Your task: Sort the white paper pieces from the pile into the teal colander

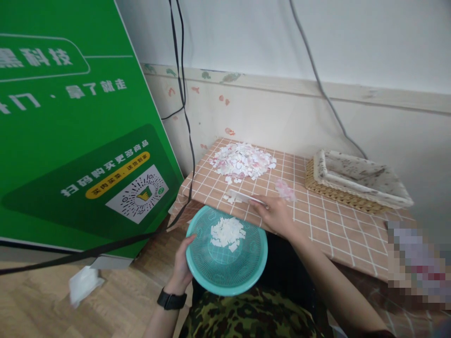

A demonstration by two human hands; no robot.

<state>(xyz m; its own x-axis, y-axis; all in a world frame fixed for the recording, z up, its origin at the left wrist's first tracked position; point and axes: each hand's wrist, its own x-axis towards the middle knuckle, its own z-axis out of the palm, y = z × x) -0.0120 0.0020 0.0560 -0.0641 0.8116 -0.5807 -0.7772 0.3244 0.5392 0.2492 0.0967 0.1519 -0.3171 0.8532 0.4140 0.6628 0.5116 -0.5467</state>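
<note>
Paper scraps [227,233] lie heaped in a teal mesh basket [225,272], held just below the table [338,225] edge by the left hand [182,267], fingers curled over its rim. Up on the checked cloth, the right hand [276,215] lies flat, fingers together, pressing a white card [243,197] beside loose scraps. Further back sits a bigger pile [243,162]; a wicker tray [355,183] stands to the right.

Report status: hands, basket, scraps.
Left hand grips teal basket rim below table edge. Right hand flat on table by paper scraps. Some scraps in basket.
</note>
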